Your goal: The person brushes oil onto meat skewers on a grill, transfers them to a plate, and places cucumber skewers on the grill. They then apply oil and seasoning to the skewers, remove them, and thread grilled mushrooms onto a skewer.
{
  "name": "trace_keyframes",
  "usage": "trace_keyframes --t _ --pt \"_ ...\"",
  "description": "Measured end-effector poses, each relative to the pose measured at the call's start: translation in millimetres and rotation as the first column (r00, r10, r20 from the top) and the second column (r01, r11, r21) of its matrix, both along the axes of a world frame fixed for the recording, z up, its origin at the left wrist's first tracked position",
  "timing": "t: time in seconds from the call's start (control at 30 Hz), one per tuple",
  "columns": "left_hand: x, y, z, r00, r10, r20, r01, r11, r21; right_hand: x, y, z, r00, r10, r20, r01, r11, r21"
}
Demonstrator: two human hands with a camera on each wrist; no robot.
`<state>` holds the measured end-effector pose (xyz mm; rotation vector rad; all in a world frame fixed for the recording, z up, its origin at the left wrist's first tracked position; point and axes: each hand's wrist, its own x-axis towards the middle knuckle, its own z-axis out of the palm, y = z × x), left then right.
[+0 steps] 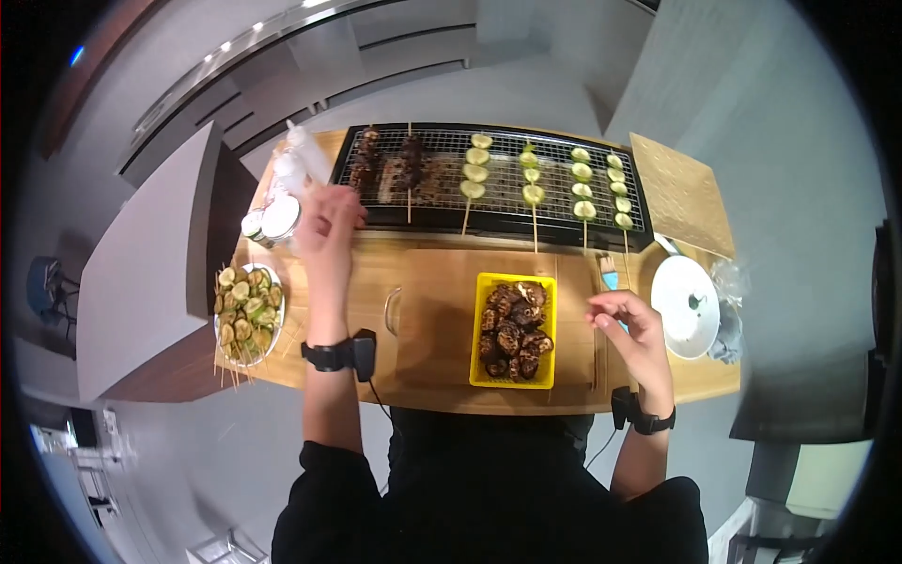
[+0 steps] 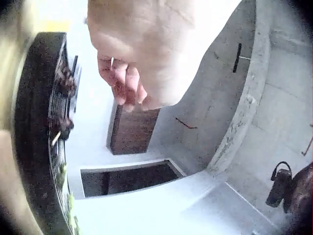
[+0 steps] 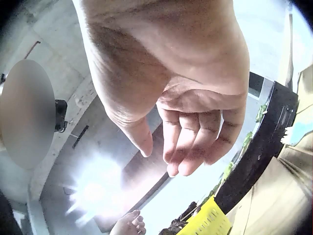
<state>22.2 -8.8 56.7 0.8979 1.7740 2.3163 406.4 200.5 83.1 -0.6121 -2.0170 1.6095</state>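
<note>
My left hand (image 1: 331, 221) is raised by the left end of the black grill (image 1: 442, 219), close to the white squeeze bottles (image 1: 305, 150) and lidded jars (image 1: 280, 218). Its fingers hang loosely curled, and nothing shows in them in the left wrist view. My right hand (image 1: 639, 343) hovers right of a yellow basket (image 1: 475, 329), near a brush (image 1: 609, 271) with a blue handle. In the right wrist view its relaxed fingers (image 3: 186, 142) bend gently with an empty palm. Dark brown, mushroom-like pieces (image 1: 508, 336) fill the basket.
On the grill lie two dark skewers (image 1: 411, 164) at left and several skewers of green slices (image 1: 475, 174). An oval plate (image 1: 279, 291) at left holds skewered slices. A white bowl (image 1: 684, 329) and a tan board (image 1: 683, 193) are at right. The basket stands on a wooden board (image 1: 432, 329).
</note>
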Motion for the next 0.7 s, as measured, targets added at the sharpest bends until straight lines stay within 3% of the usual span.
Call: trace_keyframes --t 0.2,0.4,0.7 --pt "48.9 47.2 0.9 0.926 -0.332 0.177 0.344 0.938 -0.036 13.8 0.7 -0.7 0.995 -0.097 0.029 0.096 0.995 0.030" --pt "70.4 57.3 -5.6 0.876 -0.383 0.293 0.415 0.909 -0.051 22.3 3.6 -18.0 0.987 -0.158 0.038 0.158 0.987 0.006" --pt "76.9 62.1 -27.7 0.817 -0.421 0.394 0.448 0.894 0.024 -2.4 2.0 -15.7 0.991 -0.110 0.080 0.106 0.993 0.051"
